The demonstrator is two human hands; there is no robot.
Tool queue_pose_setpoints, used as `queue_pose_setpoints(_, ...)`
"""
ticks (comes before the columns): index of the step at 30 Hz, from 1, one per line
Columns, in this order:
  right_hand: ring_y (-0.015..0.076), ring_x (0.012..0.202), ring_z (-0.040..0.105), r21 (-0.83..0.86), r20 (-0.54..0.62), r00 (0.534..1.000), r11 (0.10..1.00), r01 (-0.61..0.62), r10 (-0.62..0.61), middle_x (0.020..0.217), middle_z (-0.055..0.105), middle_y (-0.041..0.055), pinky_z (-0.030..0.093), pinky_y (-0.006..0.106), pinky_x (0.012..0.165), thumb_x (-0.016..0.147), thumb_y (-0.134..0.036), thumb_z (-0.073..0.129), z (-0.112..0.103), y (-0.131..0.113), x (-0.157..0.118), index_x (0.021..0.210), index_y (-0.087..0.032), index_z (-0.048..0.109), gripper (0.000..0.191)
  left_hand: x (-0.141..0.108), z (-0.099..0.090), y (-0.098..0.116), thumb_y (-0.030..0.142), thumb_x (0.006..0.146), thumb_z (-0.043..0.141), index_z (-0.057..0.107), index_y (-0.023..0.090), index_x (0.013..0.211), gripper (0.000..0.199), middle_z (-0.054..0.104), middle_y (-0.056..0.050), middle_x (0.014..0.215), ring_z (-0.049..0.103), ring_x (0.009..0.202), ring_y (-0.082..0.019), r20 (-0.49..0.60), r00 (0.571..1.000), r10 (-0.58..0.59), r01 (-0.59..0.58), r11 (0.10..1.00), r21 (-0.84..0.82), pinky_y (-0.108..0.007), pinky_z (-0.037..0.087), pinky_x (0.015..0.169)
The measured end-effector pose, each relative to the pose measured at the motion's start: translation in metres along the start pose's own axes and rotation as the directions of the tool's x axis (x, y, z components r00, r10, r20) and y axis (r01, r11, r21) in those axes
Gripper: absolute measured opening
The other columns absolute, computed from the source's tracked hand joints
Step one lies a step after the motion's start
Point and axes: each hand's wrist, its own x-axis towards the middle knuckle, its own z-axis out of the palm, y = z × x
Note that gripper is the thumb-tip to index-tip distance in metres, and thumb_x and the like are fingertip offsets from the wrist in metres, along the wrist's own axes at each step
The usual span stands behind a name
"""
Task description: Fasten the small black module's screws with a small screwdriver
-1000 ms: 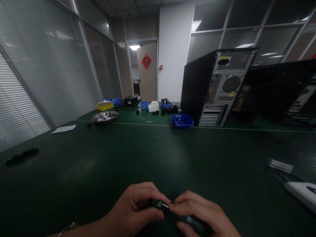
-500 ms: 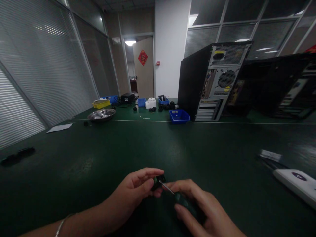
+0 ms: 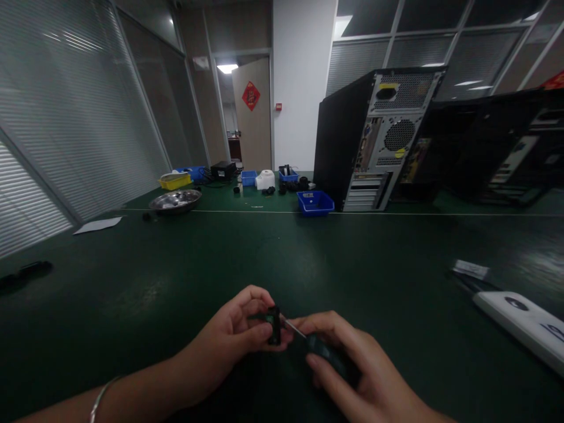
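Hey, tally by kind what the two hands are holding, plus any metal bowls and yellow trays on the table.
Screwdriver, in the right hand: 1
Small dark part, in the left hand: 1
Metal bowl: 1
Yellow tray: 1
Total: 4

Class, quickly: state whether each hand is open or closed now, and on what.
Left hand: closed, holding a small dark part.
Right hand: closed around a screwdriver.

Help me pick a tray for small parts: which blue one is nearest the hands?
The deep-blue tray beside the base of the leftmost computer tower; the other blue trays stand farther back.
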Motion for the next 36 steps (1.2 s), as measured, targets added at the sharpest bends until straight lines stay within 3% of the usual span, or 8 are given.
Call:
queue_pose_setpoints(4, 0.016, 0.093, 0.068, -0.041, -0.027, 1.0, 0.999, -0.002, 0.001, 0.104, 0.07, 0.0025, 0.054, 0.023, 0.081, 0.088, -0.007, 0.054, 0.0, 0.001, 0.0, 0.115, -0.027, 0.058, 0.033, 0.0, -0.003, 0.0, 0.014, 0.082, 0.072, 0.062, 0.022, 0.115, 0.036, 0.07, -0.001, 0.097, 0.064, 0.095, -0.017, -0.026, 1.0, 0.011, -0.009, 0.997, 0.074, -0.032, 0.044, 0.089)
queue_pose_setpoints(7, 0.0173, 0.092, 0.068, -0.054, -0.025, 0.999, 0.998, 0.041, -0.043, 0.101, 0.07, 0.0022, 0.054, 0.024, 0.08, 0.086, -0.007, 0.056, -0.001, 0.0, 0.001, 0.113, -0.027, 0.06, 0.034, 0.0, -0.004, 0.001, 0.014, 0.077, 0.075, 0.069, 0.02, 0.099, 0.024, 0.072, 0.0, 0.089, 0.065, 0.091, -0.016, -0.039, 0.999, -0.004, 0.007, 0.997, 0.074, -0.03, 0.045, 0.085)
queue_pose_setpoints(12, 0.02, 0.088, 0.069, -0.071, -0.002, 0.998, 0.996, 0.055, -0.055, 0.096, 0.072, 0.0049, 0.055, 0.026, 0.077, 0.084, -0.006, 0.057, -0.003, -0.004, 0.002, 0.106, -0.024, 0.064, 0.03, 0.002, -0.007, 0.002, 0.01, 0.067, 0.082, 0.069, 0.018, 0.083, 0.022, 0.072, 0.001, 0.081, 0.063, 0.078, -0.014, -0.163, 0.985, 0.052, -0.034, 0.994, 0.108, -0.027, 0.045, 0.075)
queue_pose_setpoints(17, 0.0214, 0.09, 0.069, -0.055, 0.005, 0.999, 0.997, 0.054, -0.054, 0.098, 0.073, 0.0062, 0.056, 0.027, 0.074, 0.082, -0.006, 0.058, -0.002, -0.003, 0.001, 0.107, -0.024, 0.065, 0.031, 0.002, -0.01, 0.001, 0.01, 0.069, 0.08, 0.07, 0.02, 0.091, 0.026, 0.072, 0.001, 0.084, 0.063, 0.081, -0.014, -0.169, 0.977, 0.129, -0.1, 0.981, 0.169, -0.026, 0.046, 0.075)
queue_pose_setpoints(21, 0.0202, 0.089, 0.069, -0.073, 0.005, 1.0, 0.997, 0.027, -0.026, 0.097, 0.072, 0.0055, 0.055, 0.026, 0.075, 0.083, -0.006, 0.057, 0.0, -0.001, 0.002, 0.106, -0.023, 0.065, 0.03, 0.001, -0.007, 0.006, 0.008, 0.071, 0.077, 0.072, 0.02, 0.09, 0.022, 0.073, -0.001, 0.088, 0.065, 0.083, -0.015, -0.21, 0.971, 0.114, -0.063, 0.97, 0.235, -0.026, 0.048, 0.075)
queue_pose_setpoints(30, 0.019, 0.088, 0.067, -0.069, 0.044, 0.999, 0.998, 0.003, 0.0, 0.095, 0.071, 0.0049, 0.053, 0.027, 0.076, 0.084, -0.005, 0.055, -0.001, 0.004, 0.001, 0.104, -0.021, 0.065, 0.027, -0.007, 0.0, 0.01, 0.011, 0.074, 0.076, 0.076, 0.022, 0.088, 0.018, 0.07, -0.002, 0.086, 0.066, 0.083, -0.02, -0.099, 0.949, 0.299, -0.185, 0.782, 0.595, -0.03, 0.051, 0.075)
queue_pose_setpoints(36, 0.0196, 0.088, 0.069, -0.059, 0.001, 0.999, 0.998, -0.037, 0.037, 0.095, 0.073, 0.0038, 0.053, 0.025, 0.075, 0.082, -0.007, 0.057, 0.0, -0.002, 0.002, 0.102, -0.022, 0.067, 0.027, -0.006, 0.0, 0.007, 0.007, 0.071, 0.078, 0.076, 0.023, 0.084, 0.02, 0.072, -0.001, 0.086, 0.066, 0.083, -0.018, -0.14, 0.963, 0.232, -0.145, 0.878, 0.456, -0.028, 0.051, 0.076)
